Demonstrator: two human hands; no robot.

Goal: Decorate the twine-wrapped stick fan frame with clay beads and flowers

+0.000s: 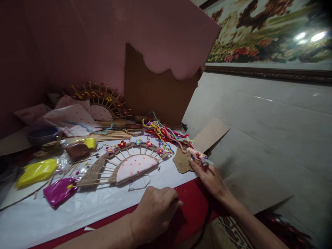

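My right hand (211, 178) grips a flower-patterned hot glue gun (198, 156) at the table's right side. A pale glue stick juts from its rear, and its front lies over a torn cardboard scrap (181, 160). My left hand (158, 211) is closed above the table's front edge; whatever its fingers pinch, if anything, is hidden. Beyond it lies a twine-wrapped, fan-shaped craft piece (95, 171) with thin wooden sticks and small coloured flowers along its curved rim. Its half-round centre (136, 166) is covered in white cloth with pink dots.
Coloured pipe cleaners (166, 135) are heaped behind the craft piece, near scissors (132, 130) and wooden sticks (111, 135). Yellow (37, 172) and magenta clay packs (61, 192) lie left. Another decorated fan (101, 100) stands behind. A black cord (206, 221) hangs at the front.
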